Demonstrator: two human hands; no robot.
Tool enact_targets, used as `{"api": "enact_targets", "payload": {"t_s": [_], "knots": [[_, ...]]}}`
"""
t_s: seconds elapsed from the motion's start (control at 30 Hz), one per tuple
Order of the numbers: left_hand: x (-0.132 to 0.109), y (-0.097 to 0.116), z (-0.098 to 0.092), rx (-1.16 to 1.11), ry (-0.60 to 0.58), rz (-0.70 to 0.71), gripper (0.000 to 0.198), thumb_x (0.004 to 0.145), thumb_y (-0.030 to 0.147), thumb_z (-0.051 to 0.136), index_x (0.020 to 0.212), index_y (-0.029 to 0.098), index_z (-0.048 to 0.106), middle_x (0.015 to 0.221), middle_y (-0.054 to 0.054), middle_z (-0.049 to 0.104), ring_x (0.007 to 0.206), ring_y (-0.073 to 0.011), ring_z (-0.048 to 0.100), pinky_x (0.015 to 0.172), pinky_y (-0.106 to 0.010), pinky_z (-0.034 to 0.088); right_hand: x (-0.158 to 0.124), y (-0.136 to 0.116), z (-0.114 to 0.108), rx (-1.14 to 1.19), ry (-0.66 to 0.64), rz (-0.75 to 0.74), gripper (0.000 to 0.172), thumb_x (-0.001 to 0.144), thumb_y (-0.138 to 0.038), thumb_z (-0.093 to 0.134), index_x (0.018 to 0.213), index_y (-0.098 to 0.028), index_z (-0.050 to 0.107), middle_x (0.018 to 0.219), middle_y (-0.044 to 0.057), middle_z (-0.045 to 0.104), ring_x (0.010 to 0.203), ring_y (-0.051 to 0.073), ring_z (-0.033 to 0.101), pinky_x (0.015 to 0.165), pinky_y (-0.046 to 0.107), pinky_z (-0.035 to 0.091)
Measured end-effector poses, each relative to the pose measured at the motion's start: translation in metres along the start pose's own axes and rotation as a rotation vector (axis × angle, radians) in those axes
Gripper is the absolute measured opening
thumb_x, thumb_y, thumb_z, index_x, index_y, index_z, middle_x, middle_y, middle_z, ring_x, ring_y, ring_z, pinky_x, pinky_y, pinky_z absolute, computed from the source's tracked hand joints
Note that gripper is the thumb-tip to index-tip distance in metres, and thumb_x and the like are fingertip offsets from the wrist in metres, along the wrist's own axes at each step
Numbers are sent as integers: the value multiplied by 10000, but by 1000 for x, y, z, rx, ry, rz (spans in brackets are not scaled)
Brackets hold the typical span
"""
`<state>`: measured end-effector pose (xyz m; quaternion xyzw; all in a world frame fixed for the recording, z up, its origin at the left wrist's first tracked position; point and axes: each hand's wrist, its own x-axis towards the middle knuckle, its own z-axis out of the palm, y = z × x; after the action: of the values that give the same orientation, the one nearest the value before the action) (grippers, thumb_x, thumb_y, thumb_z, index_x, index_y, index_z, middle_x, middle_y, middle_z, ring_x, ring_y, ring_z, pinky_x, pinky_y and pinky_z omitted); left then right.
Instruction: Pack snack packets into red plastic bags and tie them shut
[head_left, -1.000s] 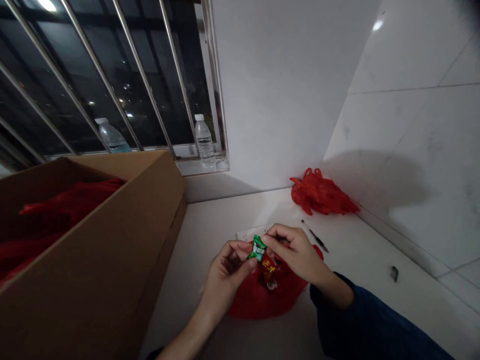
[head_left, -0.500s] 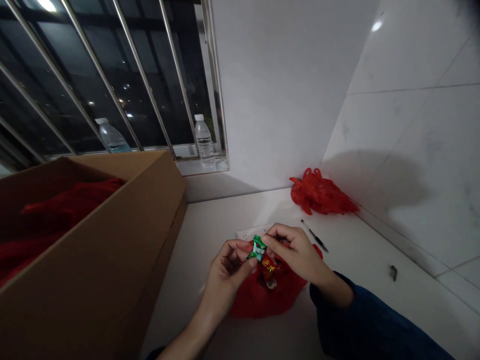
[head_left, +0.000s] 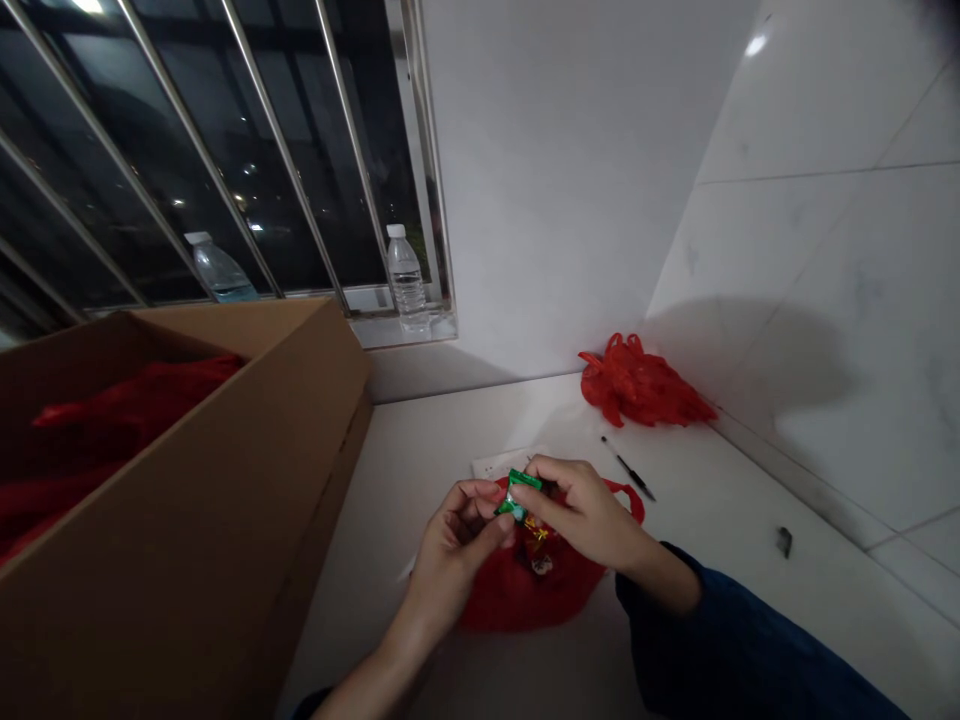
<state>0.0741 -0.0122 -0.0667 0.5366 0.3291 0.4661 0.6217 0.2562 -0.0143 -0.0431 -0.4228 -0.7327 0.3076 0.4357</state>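
A small green wrapped candy (head_left: pixel 514 497) is pinched between both hands. My left hand (head_left: pixel 450 545) grips its lower left end between thumb and fingers. My right hand (head_left: pixel 581 505) has thumb and forefinger on its upper right side, the thumb lying over the wrapper. Below them, a red plastic bag (head_left: pixel 517 600) lies open on the table, with red and gold wrapped candies (head_left: pixel 538 535) showing in it. My hands hide part of the bag.
A cardboard box (head_left: pixel 300 420) with red bags (head_left: pixel 142 410) inside stands at left. A bunched red bag (head_left: pixel 641 385) lies by the wall. A pen (head_left: pixel 628 468), a dark scrap (head_left: pixel 784 542) and a white paper (head_left: pixel 491 466) lie on the table. Bottles (head_left: pixel 407 280) stand at the window.
My right thumb has slid down over the green candy, covering more of it, and the wrapper's upper end looks flatter and wider. My left hand has hardly moved.
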Motion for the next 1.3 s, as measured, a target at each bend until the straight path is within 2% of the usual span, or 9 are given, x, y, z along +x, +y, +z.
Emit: {"api": "enact_targets", "payload": {"t_s": [0.13, 0.27, 0.4, 0.57, 0.67, 0.83, 0.93, 1.13, 1.3], "knots": [[-1, 1, 0, -15, -15, -43, 280, 802, 281, 764, 993, 187, 581, 744, 36, 596, 688, -84, 561, 708, -200, 477, 1, 4, 0, 47, -32, 36, 300, 976, -401, 507, 785, -186, 595, 667, -27, 550, 633, 113, 506, 592, 243, 388], [-1, 3, 2, -67, -36, -132, 311, 835, 327, 736, 1065, 196, 573, 996, -26, 622, 880, -132, 578, 750, -248, 543, 2, 8, 2, 43, -37, 69, 330, 963, -411, 526, 723, -188, 559, 642, -37, 513, 612, 107, 473, 576, 242, 368], [-1, 3, 3, -88, -41, -173, 340, 846, 352, 731, 1090, 178, 570, 916, -26, 616, 859, -124, 577, 738, -227, 550, 1, 8, 3, 45, -26, 81, 366, 940, -446, 560, 679, -193, 522, 600, -44, 486, 588, 109, 470, 570, 248, 371], [-2, -2, 1, -322, -1, -282, 345, 844, 335, 742, 1107, 198, 568, 862, 0, 604, 735, -74, 591, 690, -188, 548, 2, 5, -1, 297, -121, 110, 272, 986, -450, 477, 1015, -212, 605, 807, -7, 621, 638, 108, 579, 626, 255, 457], [-2, -4, 0, -403, -15, -313, 362, 830, 332, 757, 1105, 198, 564, 865, -10, 619, 713, -78, 606, 653, -184, 547, 4, 5, -1, 390, -142, 119, 239, 960, -425, 541, 1030, -208, 612, 806, -11, 628, 612, 92, 562, 586, 232, 450], [-3, -1, 3, -274, -52, -260, 303, 912, 420, 631, 1060, 159, 591, 1014, -78, 628, 807, -130, 624, 669, -229, 561, 6, 10, 0, 461, -70, 130, 241, 888, -402, 656, 815, -188, 571, 658, -50, 574, 557, 79, 516, 541, 210, 417], [-3, 1, 4, -185, -57, -249, 335, 887, 412, 666, 1099, 162, 599, 1077, -78, 609, 838, -134, 621, 693, -234, 559, 6, 12, 0, 406, -41, 121, 260, 895, -398, 643, 769, -185, 567, 651, -51, 549, 557, 78, 492, 537, 213, 402], [-2, 2, 1, -48, -63, -201, 325, 794, 367, 772, 1002, 158, 637, 942, -32, 633, 769, -109, 612, 680, -205, 527, 4, 10, -1, 298, 8, 105, 282, 916, -395, 612, 737, -189, 540, 646, -52, 508, 571, 87, 458, 551, 226, 384], [-3, 3, 2, 33, -39, -98, 261, 799, 362, 759, 946, 163, 677, 847, -4, 649, 694, -83, 559, 645, -180, 474, 4, 7, -4, 261, 7, 105, 350, 977, -430, 502, 716, -196, 505, 611, -52, 481, 569, 97, 455, 550, 241, 364]]}}
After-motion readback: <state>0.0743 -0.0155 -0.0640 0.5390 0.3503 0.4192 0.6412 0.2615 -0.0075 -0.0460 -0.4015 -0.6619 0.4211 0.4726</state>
